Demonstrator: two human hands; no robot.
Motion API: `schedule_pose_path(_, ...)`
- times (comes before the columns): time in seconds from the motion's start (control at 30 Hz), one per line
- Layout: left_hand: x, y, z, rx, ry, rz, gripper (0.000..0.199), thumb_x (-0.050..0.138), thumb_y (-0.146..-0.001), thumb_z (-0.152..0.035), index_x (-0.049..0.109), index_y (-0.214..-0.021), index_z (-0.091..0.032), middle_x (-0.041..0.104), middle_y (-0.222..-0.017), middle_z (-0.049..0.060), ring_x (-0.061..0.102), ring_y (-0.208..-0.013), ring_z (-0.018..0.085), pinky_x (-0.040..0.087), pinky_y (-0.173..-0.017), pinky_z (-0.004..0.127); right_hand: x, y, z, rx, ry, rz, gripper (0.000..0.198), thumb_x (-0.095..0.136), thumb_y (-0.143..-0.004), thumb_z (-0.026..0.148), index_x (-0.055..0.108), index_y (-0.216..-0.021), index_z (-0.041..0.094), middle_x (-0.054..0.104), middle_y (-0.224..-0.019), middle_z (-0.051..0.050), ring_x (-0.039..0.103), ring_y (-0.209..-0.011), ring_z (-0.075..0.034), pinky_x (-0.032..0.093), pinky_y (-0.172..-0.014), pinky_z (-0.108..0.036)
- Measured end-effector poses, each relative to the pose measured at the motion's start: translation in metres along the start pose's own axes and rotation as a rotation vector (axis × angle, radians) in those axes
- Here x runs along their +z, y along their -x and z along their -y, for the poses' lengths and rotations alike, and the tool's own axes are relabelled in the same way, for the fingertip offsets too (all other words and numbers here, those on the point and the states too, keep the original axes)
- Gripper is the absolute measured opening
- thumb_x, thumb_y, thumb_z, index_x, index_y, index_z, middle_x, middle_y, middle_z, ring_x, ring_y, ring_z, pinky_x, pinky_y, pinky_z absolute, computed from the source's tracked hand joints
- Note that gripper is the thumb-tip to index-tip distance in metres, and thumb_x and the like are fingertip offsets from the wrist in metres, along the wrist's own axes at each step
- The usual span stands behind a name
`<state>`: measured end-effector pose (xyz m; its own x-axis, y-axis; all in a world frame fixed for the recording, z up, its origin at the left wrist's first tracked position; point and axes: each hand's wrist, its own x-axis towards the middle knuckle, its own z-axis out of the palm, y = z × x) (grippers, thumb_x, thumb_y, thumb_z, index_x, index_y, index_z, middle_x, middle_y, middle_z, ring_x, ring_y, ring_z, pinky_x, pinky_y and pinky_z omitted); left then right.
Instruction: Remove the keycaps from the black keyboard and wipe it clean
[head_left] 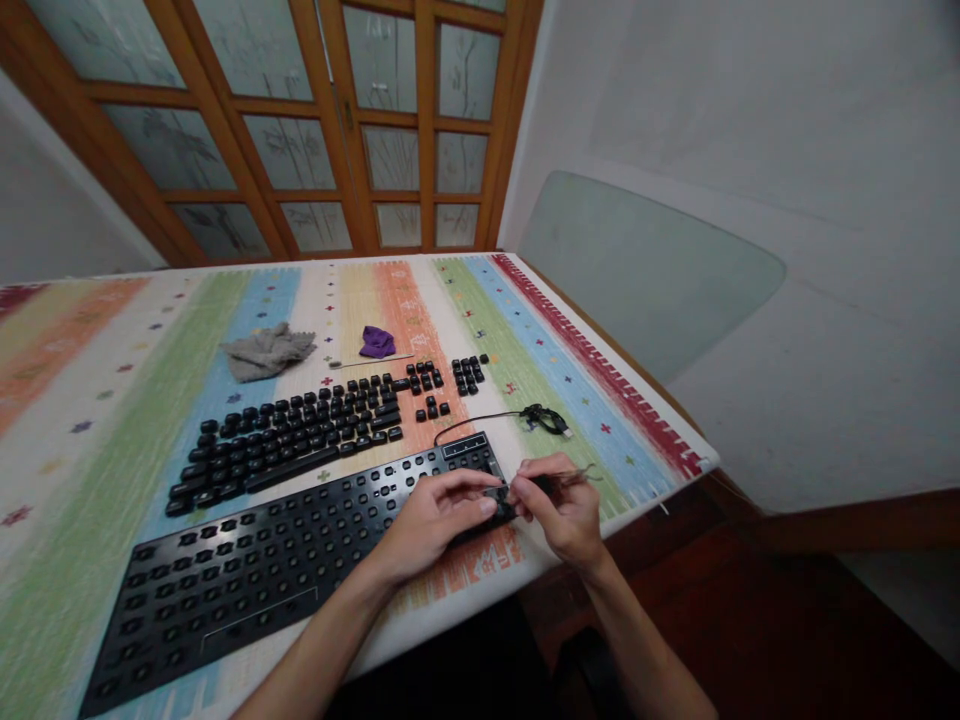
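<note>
A black keyboard base [247, 580], its keycaps off, lies slanted along the table's near edge. My left hand [435, 518] rests over its right end, thumb and forefinger stretched out and apart, touching the base near the number pad. Just beside it, my right hand [562, 512] is closed in a pinch at the base's right edge. A thin brown stick-like tool [582, 474] pokes out from behind its fingers; the working tip is hidden by the fingertips, and I cannot tell its exact kind.
Loose black keycaps [300, 430] lie in keyboard order beyond the base. A coiled USB cable [547, 418] sits at right. Farther back are a grey cloth [270, 352], a purple cloth [377, 342] and a thin rod [371, 361]. The striped tablecloth [622, 440] ends at the right edge.
</note>
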<state>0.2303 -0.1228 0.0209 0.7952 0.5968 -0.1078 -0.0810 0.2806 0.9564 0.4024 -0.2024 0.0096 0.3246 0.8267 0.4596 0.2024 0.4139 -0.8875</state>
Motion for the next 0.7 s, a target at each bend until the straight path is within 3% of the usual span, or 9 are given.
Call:
schedule_pose_path(0.2,0.003,0.005,-0.004,0.041,-0.155,0.036,0.033,0.071,-0.086,-0.041,0.070,-0.108,-0.017,0.073,-0.097,0.007,0.067,-0.090,0.020,0.050,-0.086,0.033,-0.008,0.003,-0.001,0.046,0.057,0.061,0.012,0.067,-0.090,0.032,0.064,-0.090,0.020,0.063,-0.069,0.001,0.059,-0.047,-0.010,0.050,-0.043,-0.022)
schedule_pose_path(0.4,0.009,0.009,-0.011,0.143,-0.368,-0.034,0.027,0.067,-0.088,-0.038,0.071,-0.106,-0.018,0.072,-0.099,0.008,0.066,-0.090,0.021,0.051,-0.084,0.034,-0.012,0.001,0.001,0.057,-0.004,0.133,0.008,0.067,-0.090,0.028,0.064,-0.090,0.020,0.064,-0.071,0.001,0.061,-0.050,-0.011,0.050,-0.044,-0.022)
schedule_pose_path(0.53,0.009,0.008,-0.008,0.165,-0.273,-0.086,0.030,0.070,-0.086,-0.041,0.070,-0.106,-0.018,0.072,-0.104,0.009,0.066,-0.100,0.024,0.051,-0.094,0.037,-0.005,0.003,0.002,0.097,-0.064,0.055,0.009,0.067,-0.091,0.028,0.062,-0.090,0.020,0.066,-0.066,0.001,0.062,-0.049,-0.012,0.051,-0.044,-0.022)
schedule_pose_path(0.7,0.009,0.007,0.001,0.111,-0.026,-0.110,0.036,0.078,-0.080,-0.043,0.072,-0.103,-0.016,0.074,-0.104,0.009,0.068,-0.099,0.023,0.051,-0.095,0.036,0.008,0.003,0.008,0.128,-0.130,-0.029,0.012,0.065,-0.092,0.029,0.060,-0.088,0.020,0.068,-0.063,0.001,0.060,-0.045,-0.011,0.050,-0.041,-0.019)
